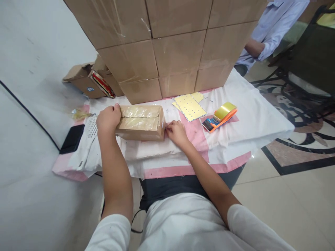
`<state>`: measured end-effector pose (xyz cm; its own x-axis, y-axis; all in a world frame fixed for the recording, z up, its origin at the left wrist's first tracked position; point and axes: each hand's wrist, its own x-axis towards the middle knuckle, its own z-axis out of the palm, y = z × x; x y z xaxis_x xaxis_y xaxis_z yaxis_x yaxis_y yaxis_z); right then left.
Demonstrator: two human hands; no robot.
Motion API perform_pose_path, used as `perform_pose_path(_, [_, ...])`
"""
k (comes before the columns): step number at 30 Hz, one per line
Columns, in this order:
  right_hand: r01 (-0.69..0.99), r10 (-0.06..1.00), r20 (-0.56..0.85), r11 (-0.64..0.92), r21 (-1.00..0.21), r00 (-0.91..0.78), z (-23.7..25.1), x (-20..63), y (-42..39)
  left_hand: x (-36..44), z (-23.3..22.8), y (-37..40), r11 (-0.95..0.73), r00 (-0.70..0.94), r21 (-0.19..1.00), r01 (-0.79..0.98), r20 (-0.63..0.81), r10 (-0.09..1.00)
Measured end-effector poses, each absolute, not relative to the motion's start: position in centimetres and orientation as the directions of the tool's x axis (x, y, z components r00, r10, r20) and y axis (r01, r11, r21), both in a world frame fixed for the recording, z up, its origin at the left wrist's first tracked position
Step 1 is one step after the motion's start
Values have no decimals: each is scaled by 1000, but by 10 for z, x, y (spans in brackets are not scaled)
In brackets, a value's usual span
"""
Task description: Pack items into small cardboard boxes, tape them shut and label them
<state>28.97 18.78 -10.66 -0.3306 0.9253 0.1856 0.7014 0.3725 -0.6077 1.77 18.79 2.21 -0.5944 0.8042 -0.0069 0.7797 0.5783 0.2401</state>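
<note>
A small cardboard box (141, 122), taped over its top with clear tape, lies on a white and pink cloth (235, 115) in front of me. My left hand (108, 118) grips the box's left end. My right hand (176, 132) presses its fingers against the right end, near the edge of the tape.
A wall of stacked cartons (167, 45) stands just behind. A yellow sticker sheet (190, 106) and an orange tape dispenser (221, 116) lie to the right. An open carton (89, 82) and a black phone (72, 138) are at left. A person in a light shirt (269, 31) sits at far right.
</note>
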Motion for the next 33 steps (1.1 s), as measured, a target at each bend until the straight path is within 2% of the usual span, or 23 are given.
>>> perform_pose_path(3, [525,944,211,317,-790,-252,-110,292,192,19,23,187,577,-594,243,779,-6,804])
perform_pose_path(6, [150,979,106,133,-980,-174,-110,298,194,19,23,186,572,-591,250,781,-1,807])
perform_pose_path(9, [-133,986,-4,-26,-991,-164,-105,302,191,20,25,185,567,-583,258,782,-17,812])
perform_pose_path(15, [-300,980,-44,-103,-948,-196,-91,305,181,21,29,186,565,-571,237,790,-51,819])
perform_pose_path(20, [-347,978,-30,-102,-932,-207,-81,310,177,23,31,184,565,-570,244,788,-58,820])
perform_pose_path(26, [-295,981,-21,-78,-952,-192,-77,316,175,23,31,184,576,-580,244,780,-62,812])
perform_pose_path(30, [-134,990,25,7,-991,-138,-80,327,183,23,31,184,569,-572,241,786,-68,818])
perform_pose_path(33, [114,990,117,126,-985,-84,-76,340,201,25,31,182,572,-576,239,785,-60,815])
